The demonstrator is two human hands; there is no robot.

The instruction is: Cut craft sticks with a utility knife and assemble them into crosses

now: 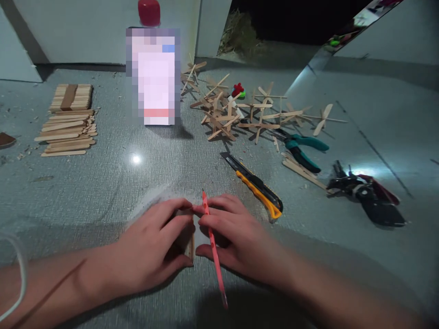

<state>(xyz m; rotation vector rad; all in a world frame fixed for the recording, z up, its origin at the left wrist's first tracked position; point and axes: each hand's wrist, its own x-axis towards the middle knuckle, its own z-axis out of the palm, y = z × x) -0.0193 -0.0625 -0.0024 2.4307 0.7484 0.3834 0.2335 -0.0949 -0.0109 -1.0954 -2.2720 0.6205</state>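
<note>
Low in the middle, my left hand (pixel 161 242) is closed around a short stack of wooden sticks (pixel 191 242), fingertips at its far end and thumb at its near end; its palm side is hidden. Close on its right, my right hand (pixel 236 233) holds a pink pencil (pixel 213 249) between its fingers, tip pointing away from me. The right thumb and fingertips are near the wooden sticks' right side. Beyond my right hand lies a yellow and black utility knife (pixel 255 185).
Stick stacks (pixel 70 132) lie at the left. A blurred upright screen (pixel 156 77) stands ahead, a red object (pixel 149 13) behind it. Crossed stick pieces (pixel 219 116), green-handled pliers (pixel 302 148) and a black tool (pixel 370 196) lie to the right. A white cable (pixel 22 269) curves at lower left.
</note>
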